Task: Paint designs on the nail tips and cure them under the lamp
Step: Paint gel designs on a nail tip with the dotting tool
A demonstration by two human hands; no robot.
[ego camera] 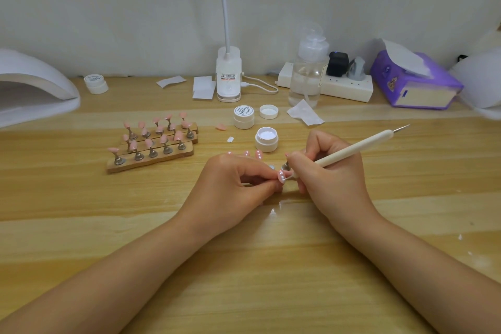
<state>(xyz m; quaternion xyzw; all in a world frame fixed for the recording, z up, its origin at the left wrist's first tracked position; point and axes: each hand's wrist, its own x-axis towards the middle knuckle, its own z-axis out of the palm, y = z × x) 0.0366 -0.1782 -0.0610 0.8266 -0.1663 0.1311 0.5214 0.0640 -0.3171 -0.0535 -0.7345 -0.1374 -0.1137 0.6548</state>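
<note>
My left hand and right hand are bare, with both forearms uncovered to the frame's edge and slender fingers.

Single view only, worn at head height, facing forward and steeply down across the wooden surface toward the pale wall filling the upper frame. Wide-angle lens: the surface's far edge bows visibly. Range is close; both forearms enter from the lower corners, the left hand and right hand meeting just below frame centre.
</note>
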